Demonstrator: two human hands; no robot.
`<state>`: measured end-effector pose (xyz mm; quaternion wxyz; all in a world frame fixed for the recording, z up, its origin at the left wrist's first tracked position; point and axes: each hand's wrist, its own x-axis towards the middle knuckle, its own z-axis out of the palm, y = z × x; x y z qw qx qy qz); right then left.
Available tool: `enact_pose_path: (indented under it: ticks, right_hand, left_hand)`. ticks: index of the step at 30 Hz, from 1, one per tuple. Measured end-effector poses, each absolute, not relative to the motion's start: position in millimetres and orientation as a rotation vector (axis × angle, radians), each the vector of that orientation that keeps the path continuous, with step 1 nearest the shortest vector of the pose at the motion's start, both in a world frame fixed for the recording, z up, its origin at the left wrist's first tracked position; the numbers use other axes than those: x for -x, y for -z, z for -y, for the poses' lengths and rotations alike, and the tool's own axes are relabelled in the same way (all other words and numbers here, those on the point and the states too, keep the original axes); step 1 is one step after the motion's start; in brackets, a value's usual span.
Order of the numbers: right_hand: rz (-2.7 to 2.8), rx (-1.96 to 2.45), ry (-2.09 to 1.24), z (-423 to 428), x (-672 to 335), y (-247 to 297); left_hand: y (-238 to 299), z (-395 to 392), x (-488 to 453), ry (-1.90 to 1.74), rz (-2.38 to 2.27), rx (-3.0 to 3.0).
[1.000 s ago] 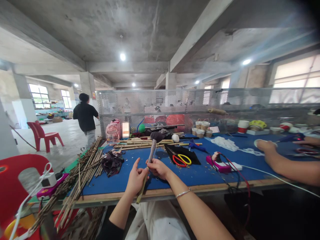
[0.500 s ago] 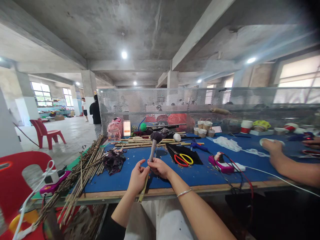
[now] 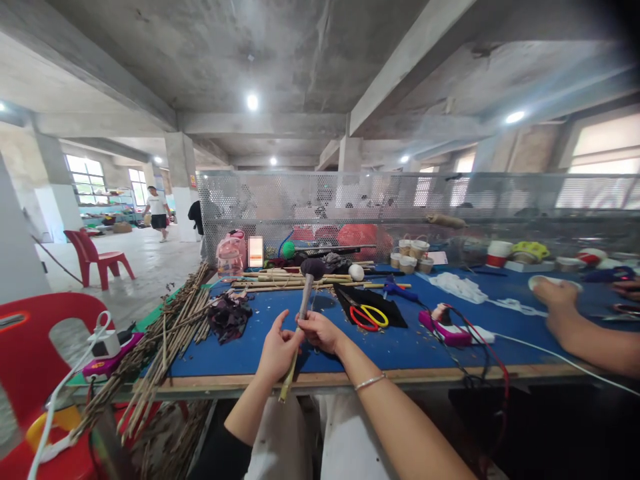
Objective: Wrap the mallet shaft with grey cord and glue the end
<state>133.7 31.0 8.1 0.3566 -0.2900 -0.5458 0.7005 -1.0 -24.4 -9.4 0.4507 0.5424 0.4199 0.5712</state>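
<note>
Both hands grip one stick (image 3: 305,300), its upper length wrapped in grey-purple cloth and its top a dark rounded knob (image 3: 313,269). The bare, yellowish lower end slants down toward my lap. My left hand (image 3: 281,348) closes round the lower part, its index finger raised. Just above it, my right hand (image 3: 320,332) pinches the wrapped part between thumb and fingers. A crumpled dark cloth (image 3: 229,319) lies on the blue table (image 3: 215,363) to the left. To the right, scissors with red and yellow handles (image 3: 369,317) rest on a black cloth (image 3: 397,313).
Dry stalks (image 3: 173,333) overhang the table's left edge. A blue glue gun (image 3: 399,291) and a purple power strip (image 3: 447,330) with trailing cables lie to the right. A co-worker's hand (image 3: 555,293) is on a pale round item. Perforated metal panels (image 3: 350,200) stand behind.
Both hands stay on the wrapped stick, with only a slight shift in grip. The view has moved slightly. In the background a walking person has come nearer.
</note>
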Motion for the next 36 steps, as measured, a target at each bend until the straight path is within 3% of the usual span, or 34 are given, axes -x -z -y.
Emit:
enact_pose_path:
  ticks: [8, 16, 36]
  right_hand:
    - [1.46, 0.676, -1.832, -31.1, -134.6, -8.7]
    - [1.418, 0.726, -1.762, -27.0, -134.2, -12.0]
    - [1.454, 0.774, -1.721, -28.2, -131.1, -6.8]
  left_hand:
    - [5.4, 27.5, 0.5, -1.361, -0.993, -1.248]
    - [11.6, 20.5, 2.4, -1.581, -1.108, -1.284]
    - [6.6, 25.7, 0.4, -1.386, -1.02, -1.265]
